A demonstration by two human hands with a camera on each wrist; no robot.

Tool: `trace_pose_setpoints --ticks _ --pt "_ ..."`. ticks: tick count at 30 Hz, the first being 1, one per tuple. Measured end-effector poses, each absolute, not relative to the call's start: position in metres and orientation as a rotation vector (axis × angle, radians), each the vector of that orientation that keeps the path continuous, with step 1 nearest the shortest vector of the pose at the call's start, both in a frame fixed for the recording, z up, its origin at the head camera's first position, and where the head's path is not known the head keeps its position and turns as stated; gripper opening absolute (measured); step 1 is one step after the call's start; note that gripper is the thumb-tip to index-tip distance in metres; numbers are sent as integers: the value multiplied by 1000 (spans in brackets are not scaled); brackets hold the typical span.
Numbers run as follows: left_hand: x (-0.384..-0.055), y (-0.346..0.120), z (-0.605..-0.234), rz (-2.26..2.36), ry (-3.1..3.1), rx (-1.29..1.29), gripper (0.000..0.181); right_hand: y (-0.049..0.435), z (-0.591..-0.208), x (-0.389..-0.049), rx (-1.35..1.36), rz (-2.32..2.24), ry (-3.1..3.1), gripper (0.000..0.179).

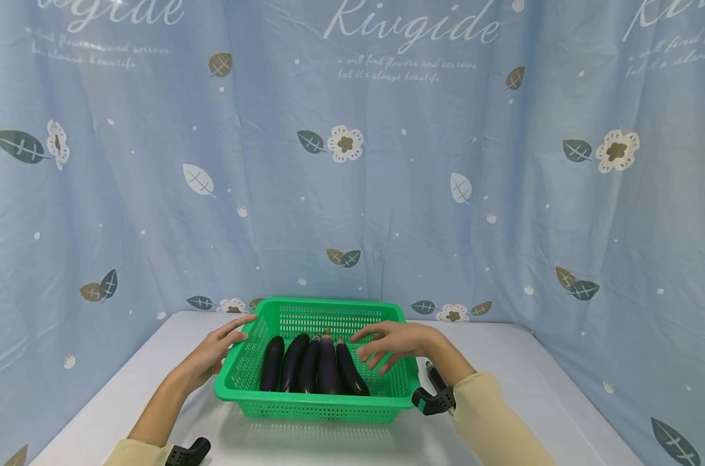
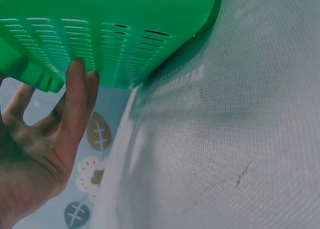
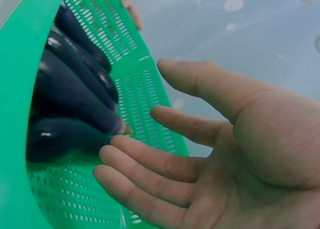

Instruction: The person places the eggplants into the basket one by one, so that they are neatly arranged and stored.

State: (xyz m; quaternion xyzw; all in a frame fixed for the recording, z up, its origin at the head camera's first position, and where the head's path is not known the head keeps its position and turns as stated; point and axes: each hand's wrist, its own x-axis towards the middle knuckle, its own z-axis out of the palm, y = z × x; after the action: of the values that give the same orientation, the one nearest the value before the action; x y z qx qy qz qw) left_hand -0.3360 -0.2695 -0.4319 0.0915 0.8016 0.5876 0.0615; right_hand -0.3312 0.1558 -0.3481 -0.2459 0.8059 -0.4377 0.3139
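Observation:
A green plastic basket [image 1: 317, 409] with slotted walls holds several dark purple eggplants [image 1: 329, 366], lying side by side. My left hand [image 1: 207, 355] is at its left side, with fingertips at the rim. In the left wrist view, straight fingers [image 2: 76, 91] reach up to the slotted outer wall. Over the right part of the basket, my right hand [image 1: 396, 342] hovers palm down with its fingers spread and loosely bent. In the right wrist view its fingertips are close to the stem end of an eggplant [image 3: 75, 91], and nothing is in the hand.
The basket stands on a white table [image 1: 492, 401]. A slender dark object [image 1: 436, 375] shows right of the basket, partly hidden by the right wrist. Behind the table hangs a blue printed curtain [image 1: 387, 194]. A black camera [image 1: 431, 401] is worn on the right wrist.

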Motion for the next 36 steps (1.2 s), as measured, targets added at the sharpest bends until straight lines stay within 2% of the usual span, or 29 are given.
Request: trace_pose_setpoints --ticks 17,22,36 --pt "-336 -268 -432 1790 2420 279 57 186 -342 -323 -718 -1293 2068 47" --pt "-336 -268 -432 1790 2421 277 57 198 -343 -319 -742 -1333 2068 51" --pt "-337 -269 -435 1792 2416 283 56 229 -353 -316 -801 -1439 2041 52"
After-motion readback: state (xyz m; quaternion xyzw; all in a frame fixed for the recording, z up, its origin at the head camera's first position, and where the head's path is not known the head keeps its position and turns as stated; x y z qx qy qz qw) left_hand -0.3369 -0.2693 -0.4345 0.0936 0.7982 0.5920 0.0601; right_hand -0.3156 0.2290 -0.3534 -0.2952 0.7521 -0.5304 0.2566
